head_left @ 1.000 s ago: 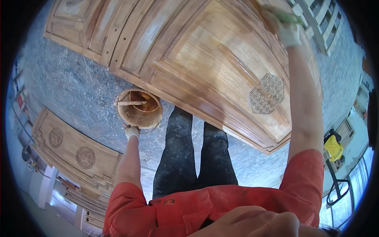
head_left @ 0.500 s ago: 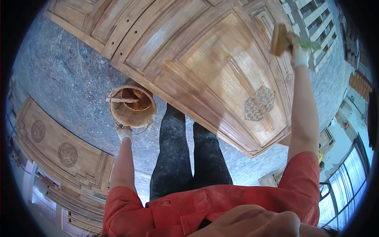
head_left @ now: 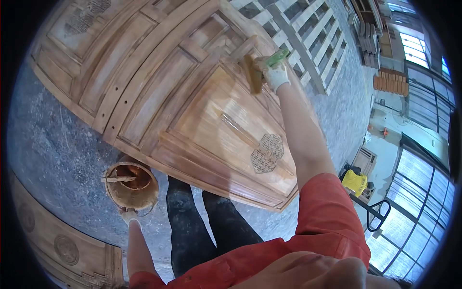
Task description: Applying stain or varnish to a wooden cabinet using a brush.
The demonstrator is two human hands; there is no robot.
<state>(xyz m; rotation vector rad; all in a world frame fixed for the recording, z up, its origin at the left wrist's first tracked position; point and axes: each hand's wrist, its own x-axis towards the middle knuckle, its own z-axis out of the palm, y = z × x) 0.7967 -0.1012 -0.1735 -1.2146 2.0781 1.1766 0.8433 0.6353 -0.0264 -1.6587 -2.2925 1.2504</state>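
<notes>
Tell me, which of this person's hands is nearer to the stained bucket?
Left. The left hand is against the near side of the bucket; the right hand is well away, over the wooden door, holding a brush.

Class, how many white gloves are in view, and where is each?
2. One white glove is on the left hand, at the near rim of the round, mud-brown bucket; the other covers the right hand, holding a broad brown brush-like tool. No others show.
</notes>
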